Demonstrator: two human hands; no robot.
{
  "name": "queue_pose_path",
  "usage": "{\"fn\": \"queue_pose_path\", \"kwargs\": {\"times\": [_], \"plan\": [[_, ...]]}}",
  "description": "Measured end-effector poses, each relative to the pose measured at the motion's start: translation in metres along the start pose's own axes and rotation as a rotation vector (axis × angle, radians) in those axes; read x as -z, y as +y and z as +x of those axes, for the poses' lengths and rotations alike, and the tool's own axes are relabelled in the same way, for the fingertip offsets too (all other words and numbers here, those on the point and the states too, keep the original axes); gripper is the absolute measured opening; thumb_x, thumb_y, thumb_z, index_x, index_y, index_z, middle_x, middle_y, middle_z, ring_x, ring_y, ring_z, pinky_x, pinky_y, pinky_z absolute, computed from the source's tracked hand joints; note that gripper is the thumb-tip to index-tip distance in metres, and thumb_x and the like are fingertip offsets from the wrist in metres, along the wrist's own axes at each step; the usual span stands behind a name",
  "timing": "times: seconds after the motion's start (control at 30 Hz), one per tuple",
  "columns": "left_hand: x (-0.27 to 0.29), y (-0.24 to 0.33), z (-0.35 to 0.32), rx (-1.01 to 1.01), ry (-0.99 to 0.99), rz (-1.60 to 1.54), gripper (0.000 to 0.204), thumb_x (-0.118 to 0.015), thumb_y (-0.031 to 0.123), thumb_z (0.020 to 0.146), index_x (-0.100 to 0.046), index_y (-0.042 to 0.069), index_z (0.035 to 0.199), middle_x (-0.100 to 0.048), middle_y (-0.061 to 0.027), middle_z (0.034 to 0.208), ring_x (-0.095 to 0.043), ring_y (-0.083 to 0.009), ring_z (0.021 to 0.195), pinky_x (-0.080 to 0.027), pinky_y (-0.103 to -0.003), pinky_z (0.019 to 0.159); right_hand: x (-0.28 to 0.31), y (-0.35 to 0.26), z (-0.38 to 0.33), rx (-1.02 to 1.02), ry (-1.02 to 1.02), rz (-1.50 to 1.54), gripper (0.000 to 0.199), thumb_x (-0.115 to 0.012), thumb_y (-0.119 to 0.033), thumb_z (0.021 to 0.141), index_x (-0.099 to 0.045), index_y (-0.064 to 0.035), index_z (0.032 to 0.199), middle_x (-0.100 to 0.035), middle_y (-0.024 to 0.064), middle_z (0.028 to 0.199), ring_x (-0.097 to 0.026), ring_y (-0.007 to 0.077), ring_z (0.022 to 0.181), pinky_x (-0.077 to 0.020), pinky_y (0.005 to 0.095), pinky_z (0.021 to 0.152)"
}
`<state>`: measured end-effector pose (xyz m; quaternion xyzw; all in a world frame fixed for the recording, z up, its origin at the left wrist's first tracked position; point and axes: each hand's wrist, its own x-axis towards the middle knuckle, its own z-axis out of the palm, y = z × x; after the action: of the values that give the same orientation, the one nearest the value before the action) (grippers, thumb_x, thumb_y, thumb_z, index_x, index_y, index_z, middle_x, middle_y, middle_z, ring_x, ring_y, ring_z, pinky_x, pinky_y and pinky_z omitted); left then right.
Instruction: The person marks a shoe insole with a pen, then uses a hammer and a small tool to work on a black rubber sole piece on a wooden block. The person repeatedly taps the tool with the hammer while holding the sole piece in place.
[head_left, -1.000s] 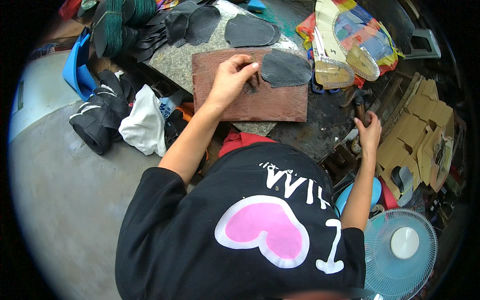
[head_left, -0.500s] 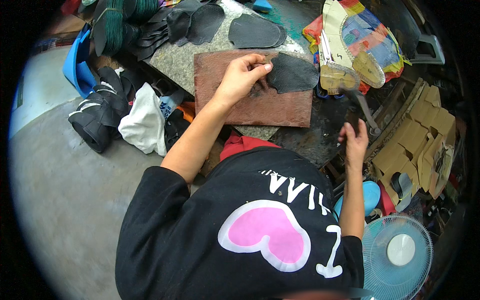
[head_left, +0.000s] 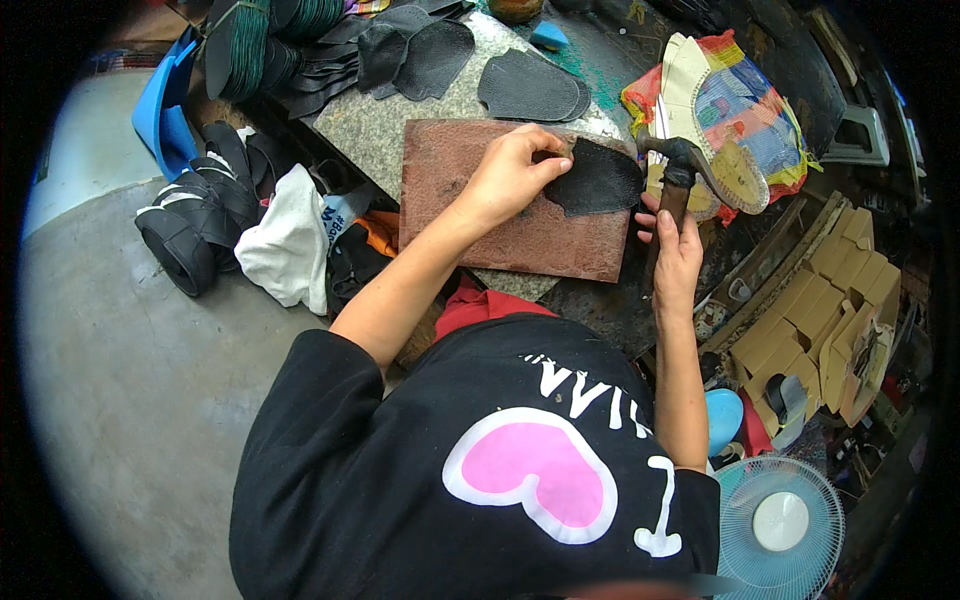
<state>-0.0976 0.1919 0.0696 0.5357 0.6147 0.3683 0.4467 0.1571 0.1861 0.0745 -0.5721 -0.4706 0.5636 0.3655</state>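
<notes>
My left hand presses down on a dark leather piece that lies on a reddish-brown board. The fingers pinch the piece's near edge. My right hand is closed around the wooden handle of a hammer. The hammer's dark metal head hangs just right of the leather piece, above the board's right end.
A grey stone slab under the board carries more dark leather cutouts. Black straps and a white cloth lie left. A colourful mesh bag, cardboard pieces and a small fan are right.
My right hand picked up the hammer from the right side and brought it up beside the leather piece. My left hand stayed on the piece.
</notes>
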Motion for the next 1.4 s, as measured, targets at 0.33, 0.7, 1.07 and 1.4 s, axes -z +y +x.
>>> {"fn": "queue_pose_path", "kwargs": {"times": [0.33,0.7,1.07,1.4], "plan": [[0.012,0.000,0.013,-0.044,0.040,0.208,0.027,-0.071,0.018,0.083,-0.070,-0.003,0.099,-0.068,-0.0193,0.098,-0.067,-0.0314,0.090,-0.052,-0.038,0.080,0.000,-0.008,-0.014,0.108,0.034,-0.582,0.032,-0.068,-0.032,0.091,-0.063,-0.0078,0.112,-0.071,0.0120,0.087,-0.070,0.0242,0.079,-0.0518,0.0333,0.068],[0.009,-0.001,0.013,-0.133,0.088,0.316,0.024,-0.071,0.016,0.084,-0.069,-0.002,0.099,-0.067,-0.0173,0.095,-0.067,-0.0301,0.086,-0.052,-0.037,0.076,-0.013,-0.017,-0.030,0.282,0.029,-0.923,0.036,-0.066,-0.033,0.091,-0.061,-0.0084,0.115,-0.070,0.0155,0.097,-0.069,0.0360,0.085,-0.0536,0.0413,0.071],[-0.004,-0.010,0.024,0.047,0.279,-0.505,0.013,-0.064,0.006,0.092,-0.060,-0.002,0.102,-0.065,-0.0057,0.087,-0.065,-0.0095,0.074,-0.056,-0.023,0.063,-0.011,-0.012,-0.028,0.249,-0.004,-0.948,0.036,-0.066,-0.035,0.091,-0.061,-0.0086,0.115,-0.070,0.0165,0.097,-0.068,0.0382,0.086,-0.0531,0.0439,0.072],[-0.016,-0.022,0.029,-0.021,0.352,-0.611,0.010,-0.061,-0.002,0.092,-0.058,-0.003,0.101,-0.066,-0.0083,0.090,-0.067,-0.0123,0.080,-0.058,-0.025,0.070,-0.013,-0.014,-0.029,0.246,-0.006,-0.939,0.034,-0.065,-0.034,0.091,-0.060,-0.0093,0.113,-0.070,0.0153,0.096,-0.067,0.0382,0.084,-0.0526,0.0437,0.070]]}}
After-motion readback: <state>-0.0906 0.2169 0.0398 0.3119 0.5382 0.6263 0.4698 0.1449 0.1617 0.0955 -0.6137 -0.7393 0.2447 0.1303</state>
